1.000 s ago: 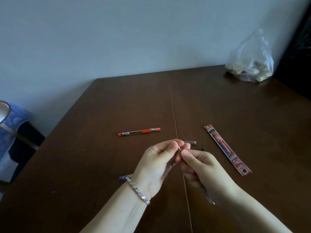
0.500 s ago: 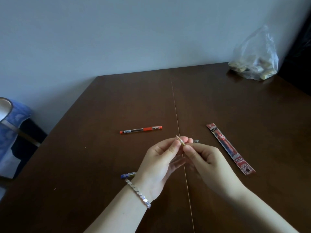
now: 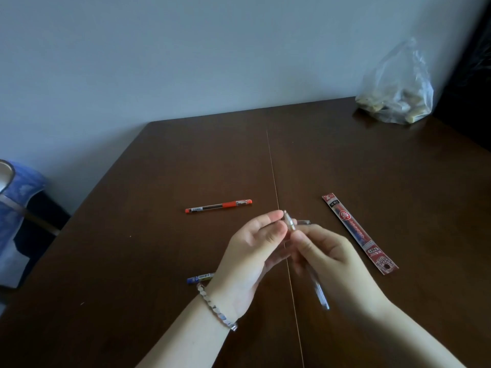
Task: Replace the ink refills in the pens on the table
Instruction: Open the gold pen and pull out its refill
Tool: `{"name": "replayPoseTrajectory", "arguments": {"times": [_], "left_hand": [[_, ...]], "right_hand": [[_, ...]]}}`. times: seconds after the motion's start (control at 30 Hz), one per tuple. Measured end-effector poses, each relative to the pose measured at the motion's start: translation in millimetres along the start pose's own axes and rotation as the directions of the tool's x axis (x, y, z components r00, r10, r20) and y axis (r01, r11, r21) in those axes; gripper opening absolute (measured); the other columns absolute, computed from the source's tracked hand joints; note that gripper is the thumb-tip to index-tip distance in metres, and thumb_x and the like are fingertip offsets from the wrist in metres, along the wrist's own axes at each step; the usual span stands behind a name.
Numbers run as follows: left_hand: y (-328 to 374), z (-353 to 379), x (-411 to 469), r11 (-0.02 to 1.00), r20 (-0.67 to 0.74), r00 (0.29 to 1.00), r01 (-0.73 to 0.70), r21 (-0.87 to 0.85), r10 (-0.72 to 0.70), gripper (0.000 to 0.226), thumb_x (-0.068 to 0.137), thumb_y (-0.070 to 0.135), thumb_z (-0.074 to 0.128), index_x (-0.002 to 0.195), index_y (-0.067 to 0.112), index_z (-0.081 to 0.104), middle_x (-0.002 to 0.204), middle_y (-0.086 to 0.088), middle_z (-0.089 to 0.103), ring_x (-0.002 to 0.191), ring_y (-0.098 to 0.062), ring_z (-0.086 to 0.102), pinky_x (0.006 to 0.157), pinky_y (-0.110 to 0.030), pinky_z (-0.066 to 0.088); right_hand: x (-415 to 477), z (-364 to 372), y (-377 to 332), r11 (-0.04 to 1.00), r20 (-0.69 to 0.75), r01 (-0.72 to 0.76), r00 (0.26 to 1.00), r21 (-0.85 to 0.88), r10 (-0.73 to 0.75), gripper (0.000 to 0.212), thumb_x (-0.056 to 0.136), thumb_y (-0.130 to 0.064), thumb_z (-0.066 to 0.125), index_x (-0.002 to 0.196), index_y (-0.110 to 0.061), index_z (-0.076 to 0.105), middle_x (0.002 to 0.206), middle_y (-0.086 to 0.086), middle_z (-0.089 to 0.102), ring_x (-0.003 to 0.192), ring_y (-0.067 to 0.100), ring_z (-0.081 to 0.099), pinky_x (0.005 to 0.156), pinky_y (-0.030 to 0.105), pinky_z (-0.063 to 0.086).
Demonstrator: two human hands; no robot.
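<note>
Above the table's middle, my right hand (image 3: 332, 261) grips a clear pen (image 3: 320, 293) that slants from its metal-tipped front end (image 3: 289, 223) down toward me. My left hand (image 3: 252, 251), which wears a silver bracelet, pinches that front end between thumb and forefinger. A red pen (image 3: 218, 205) lies on the dark wooden table (image 3: 159, 261) to the far left. My left wrist partly hides a blue pen (image 3: 200, 278). To the right lies a red refill packet (image 3: 358, 232). Just behind my fingers rests a small clear pen part (image 3: 305, 222).
A clear plastic bag (image 3: 396, 99) with pale lumps stands at the table's far right corner by the wall. A blue-covered chair (image 3: 18, 192) is off the table's left edge. A thin seam (image 3: 273, 176) runs down the tabletop's middle.
The pen's front end now sticks out above my fingers where only a thin point showed. The clear barrel has come into view, slanting below my right hand. My hands have stayed together.
</note>
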State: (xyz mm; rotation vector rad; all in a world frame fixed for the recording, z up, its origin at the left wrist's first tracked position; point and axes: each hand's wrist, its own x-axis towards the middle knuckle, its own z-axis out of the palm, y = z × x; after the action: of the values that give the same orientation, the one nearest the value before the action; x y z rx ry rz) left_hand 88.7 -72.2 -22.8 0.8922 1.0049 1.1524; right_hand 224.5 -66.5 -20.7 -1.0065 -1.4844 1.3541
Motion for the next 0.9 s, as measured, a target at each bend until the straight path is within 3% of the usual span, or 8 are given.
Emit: {"name": "replayPoseTrajectory", "arguments": {"times": [0.13, 0.23, 0.3, 0.4, 0.5, 0.6, 0.77, 0.9], "left_hand": [[-10, 3, -9, 0.964, 0.005, 1.000, 0.013, 0.264, -0.015, 0.043, 0.071, 0.036, 0.070, 0.108, 0.017, 0.058, 0.100, -0.006, 0.072, 0.095, -0.020, 0.067, 0.089, -0.037, 0.051], [-12, 5, -11, 0.917, -0.088, 0.989, -0.077, 0.391, 0.121, 0.005, 0.082, 0.014, 0.061, 0.087, 0.015, 0.062, 0.067, 0.005, 0.072, 0.065, -0.009, 0.068, 0.064, -0.019, 0.054], [-10, 1, -11, 0.804, -0.106, 0.951, -0.183, 0.566, 0.291, 0.010, 0.084, 0.010, 0.058, 0.080, 0.018, 0.062, 0.062, 0.009, 0.068, 0.057, -0.005, 0.062, 0.054, -0.012, 0.049], [-10, -4, -13, 0.653, -0.058, 0.913, -0.244, 0.717, 0.405, 0.013, 0.085, 0.013, 0.057, 0.081, 0.025, 0.061, 0.068, 0.010, 0.066, 0.069, -0.006, 0.062, 0.062, -0.013, 0.051], [-12, -7, -16, 0.587, -0.022, 0.901, -0.264, 0.766, 0.434, 0.010, 0.084, 0.015, 0.058, 0.085, 0.023, 0.063, 0.077, 0.013, 0.066, 0.081, -0.005, 0.062, 0.067, -0.011, 0.051], [-12, -10, -17, 0.526, -0.011, 0.881, -0.272, 0.806, 0.473, 0.010, 0.084, 0.014, 0.058, 0.088, 0.022, 0.063, 0.079, 0.019, 0.063, 0.089, 0.001, 0.060, 0.069, -0.008, 0.049], [-11, -12, -17, 0.432, 0.043, 0.855, -0.304, 0.849, 0.516, 0.009, 0.084, 0.015, 0.059, 0.090, 0.020, 0.064, 0.079, 0.024, 0.058, 0.093, -0.001, 0.056, 0.073, -0.011, 0.050], [-9, -13, -18, 0.381, 0.065, 0.844, -0.307, 0.872, 0.533, 0.011, 0.083, 0.017, 0.060, 0.092, 0.017, 0.065, 0.079, 0.022, 0.058, 0.095, -0.002, 0.054, 0.072, -0.008, 0.047]], "right_hand": [[6, -4, 5, 0.995, -0.143, -0.025, 0.989, 0.095, 0.038, 0.025, 0.073, -0.037, 0.054, 0.083, -0.022, 0.071, 0.068, -0.003, 0.071, 0.064, 0.005, 0.064, 0.060, 0.019, 0.054], [9, -3, 5, 0.995, -0.170, -0.056, 0.983, 0.084, 0.070, 0.015, 0.079, -0.028, 0.060, 0.082, -0.020, 0.073, 0.061, -0.007, 0.069, 0.060, 0.003, 0.061, 0.056, 0.018, 0.052], [10, -4, 4, 0.983, -0.184, -0.068, 0.978, 0.172, 0.100, 0.020, 0.070, -0.032, 0.064, 0.078, -0.015, 0.073, 0.054, -0.005, 0.063, 0.052, 0.005, 0.054, 0.050, 0.015, 0.046], [13, -11, 2, 0.973, -0.237, -0.082, 0.962, 0.215, 0.133, 0.030, 0.056, -0.042, 0.067, 0.070, -0.015, 0.071, 0.049, -0.005, 0.058, 0.046, 0.008, 0.047, 0.050, 0.021, 0.042], [15, -15, 3, 0.973, -0.235, -0.105, 0.960, 0.206, 0.154, 0.022, 0.056, -0.039, 0.068, 0.062, -0.017, 0.069, 0.049, -0.005, 0.061, 0.045, 0.009, 0.047, 0.050, 0.022, 0.043], [15, -20, 3, 0.966, -0.139, -0.141, 0.975, 0.214, 0.174, 0.009, 0.066, -0.025, 0.068, 0.070, -0.020, 0.074, 0.059, -0.002, 0.066, 0.053, 0.011, 0.052, 0.051, 0.018, 0.047], [15, -28, 2, 0.968, -0.075, -0.231, 0.968, 0.100, 0.238, 0.026, 0.057, -0.036, 0.069, 0.073, -0.016, 0.071, 0.061, 0.002, 0.066, 0.048, 0.007, 0.054, 0.044, 0.015, 0.044], [13, -30, 0, 0.969, -0.014, -0.228, 0.973, 0.101, 0.230, 0.013, 0.068, -0.024, 0.068, 0.078, -0.019, 0.074, 0.067, 0.005, 0.068, 0.047, 0.004, 0.052, 0.044, 0.012, 0.044]]}}
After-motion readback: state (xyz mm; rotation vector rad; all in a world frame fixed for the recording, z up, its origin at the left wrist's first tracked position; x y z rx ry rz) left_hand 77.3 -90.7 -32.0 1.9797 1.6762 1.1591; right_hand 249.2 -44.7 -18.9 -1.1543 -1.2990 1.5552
